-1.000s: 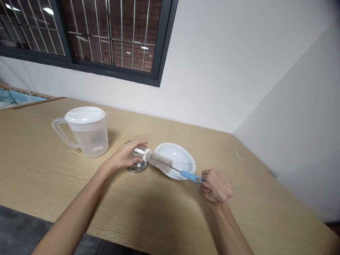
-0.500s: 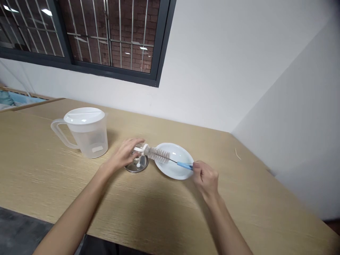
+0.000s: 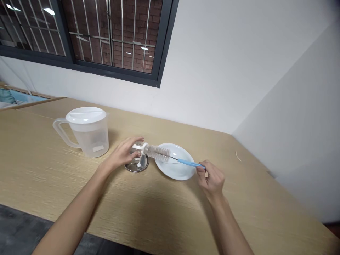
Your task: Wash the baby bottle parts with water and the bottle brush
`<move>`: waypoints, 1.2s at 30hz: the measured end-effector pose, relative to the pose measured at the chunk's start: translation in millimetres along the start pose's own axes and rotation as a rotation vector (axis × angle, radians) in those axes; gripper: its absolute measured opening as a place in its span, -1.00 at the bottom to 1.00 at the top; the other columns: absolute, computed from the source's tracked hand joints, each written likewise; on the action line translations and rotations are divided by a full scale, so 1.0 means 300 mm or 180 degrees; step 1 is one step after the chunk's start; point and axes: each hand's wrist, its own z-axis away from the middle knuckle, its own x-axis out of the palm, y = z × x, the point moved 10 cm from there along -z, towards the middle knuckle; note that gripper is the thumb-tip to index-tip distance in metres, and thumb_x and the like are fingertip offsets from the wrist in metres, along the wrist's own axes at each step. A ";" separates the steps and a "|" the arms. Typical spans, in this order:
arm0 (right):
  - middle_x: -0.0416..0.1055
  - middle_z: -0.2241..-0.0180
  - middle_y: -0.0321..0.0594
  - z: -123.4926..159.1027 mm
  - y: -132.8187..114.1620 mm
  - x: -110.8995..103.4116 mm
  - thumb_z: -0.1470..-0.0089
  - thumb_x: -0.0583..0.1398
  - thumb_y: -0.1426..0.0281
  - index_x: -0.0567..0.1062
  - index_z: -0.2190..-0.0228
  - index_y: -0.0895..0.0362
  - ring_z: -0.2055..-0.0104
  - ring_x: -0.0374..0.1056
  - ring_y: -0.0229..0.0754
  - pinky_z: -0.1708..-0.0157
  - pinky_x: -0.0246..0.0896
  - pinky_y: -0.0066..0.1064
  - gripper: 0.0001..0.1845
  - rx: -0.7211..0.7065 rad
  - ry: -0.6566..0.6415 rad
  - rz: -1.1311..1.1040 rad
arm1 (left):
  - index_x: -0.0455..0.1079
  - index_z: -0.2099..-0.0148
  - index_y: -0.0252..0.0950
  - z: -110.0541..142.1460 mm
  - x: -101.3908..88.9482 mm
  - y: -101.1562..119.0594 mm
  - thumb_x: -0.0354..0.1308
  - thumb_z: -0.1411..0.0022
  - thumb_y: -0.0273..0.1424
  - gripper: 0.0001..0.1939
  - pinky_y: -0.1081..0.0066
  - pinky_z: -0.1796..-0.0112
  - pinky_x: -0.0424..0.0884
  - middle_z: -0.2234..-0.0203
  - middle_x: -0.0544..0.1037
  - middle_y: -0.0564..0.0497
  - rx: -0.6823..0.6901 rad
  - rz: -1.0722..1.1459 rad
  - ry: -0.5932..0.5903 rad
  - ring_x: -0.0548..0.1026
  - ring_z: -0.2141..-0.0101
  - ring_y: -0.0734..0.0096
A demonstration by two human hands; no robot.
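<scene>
My left hand [image 3: 123, 152] is closed around a small clear bottle [image 3: 137, 144] with a white ring at its neck, tilted with its mouth to the right. Between finger and thumb of my right hand [image 3: 212, 177] is the blue handle of a bottle brush [image 3: 190, 163]. Its pale bristles lie at the bottle's mouth; whether the tip is inside is hard to see. Under the bottle sits a round shiny metal dish [image 3: 135, 169], with a small white knob showing in front of it. A white plate [image 3: 175, 173] lies beneath the brush.
A translucent lidded pitcher [image 3: 91, 140] stands to the left on the wooden table [image 3: 170, 219]. A thin pale strip [image 3: 238, 156] lies at the right. Behind the table rise a white wall [image 3: 212, 63] and a barred window [image 3: 119, 42].
My right hand has shifted slightly right and down along the handle, and more of the blue handle shows. The bristles and my left hand stay nearly in place.
</scene>
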 end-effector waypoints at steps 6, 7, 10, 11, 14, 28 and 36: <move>0.10 0.65 -0.39 -0.002 0.013 0.055 -0.31 0.04 0.32 0.28 0.58 0.12 0.63 0.02 -0.36 0.59 -0.06 -0.48 -0.60 0.0382 -0.0352 -0.0347 | 0.20 -0.21 -0.16 -0.001 -0.009 -0.013 0.12 -0.22 -0.47 -0.49 0.13 -0.11 0.30 -0.10 0.45 -0.06 0.0012 -0.0309 0.0111 0.39 -0.12 0.16; 0.08 0.65 -0.39 0.003 0.027 0.064 -0.31 0.03 0.30 0.26 0.60 0.12 0.64 0.01 -0.36 0.60 -0.07 -0.48 -0.56 0.0546 -0.0394 -0.0450 | 0.20 -0.21 -0.18 -0.001 -0.010 -0.011 0.12 -0.21 -0.48 -0.49 0.14 -0.10 0.30 -0.09 0.46 -0.06 0.0029 -0.0363 0.0136 0.39 -0.10 0.16; 0.03 0.69 -0.39 0.029 0.097 0.099 -0.32 0.01 0.19 0.18 0.67 0.11 0.65 0.00 -0.36 0.63 -0.09 -0.48 -0.46 0.1330 -0.0517 -0.0856 | 0.23 -0.18 -0.23 -0.002 -0.015 0.003 0.12 -0.19 -0.54 -0.50 0.15 -0.10 0.30 -0.06 0.48 -0.09 0.0125 -0.0501 0.0231 0.39 -0.09 0.17; 0.02 0.70 -0.39 0.042 0.119 0.115 -0.31 0.00 0.15 0.14 0.68 0.11 0.65 -0.01 -0.37 0.63 -0.09 -0.48 -0.44 0.1607 -0.0591 -0.0985 | 0.23 -0.17 -0.25 -0.003 -0.017 0.008 0.11 -0.19 -0.55 -0.51 0.16 -0.09 0.30 -0.06 0.48 -0.10 0.0163 -0.0539 0.0262 0.39 -0.09 0.17; 0.02 0.71 -0.38 0.066 0.146 0.149 -0.30 -0.01 0.09 0.11 0.71 0.11 0.64 0.00 -0.37 0.63 -0.06 -0.49 -0.39 0.2021 -0.0860 -0.1075 | 0.24 -0.17 -0.25 -0.003 -0.021 0.018 0.09 -0.19 -0.57 -0.51 0.17 -0.08 0.30 -0.04 0.49 -0.10 0.0237 -0.0627 0.0298 0.40 -0.08 0.17; 0.52 0.34 -0.25 -0.005 -0.024 0.067 -0.15 0.27 0.44 0.44 0.15 0.11 0.56 0.33 -0.37 0.51 0.29 -0.52 -0.79 0.0059 -0.0175 -0.0140 | 0.18 -0.23 -0.19 0.004 -0.021 -0.054 0.10 -0.22 -0.50 -0.47 0.16 -0.08 0.29 -0.10 0.45 -0.05 0.0037 -0.0674 0.0195 0.39 -0.09 0.16; 0.47 0.53 -0.34 -0.001 -0.021 0.052 -0.16 0.28 0.38 0.49 0.27 0.15 0.61 0.31 -0.38 0.55 0.21 -0.55 -0.89 0.0116 -0.0117 -0.0069 | 0.18 -0.23 -0.17 0.005 -0.004 -0.059 0.13 -0.24 -0.46 -0.49 0.15 -0.06 0.31 -0.09 0.46 -0.05 0.0021 -0.0685 0.0089 0.40 -0.08 0.15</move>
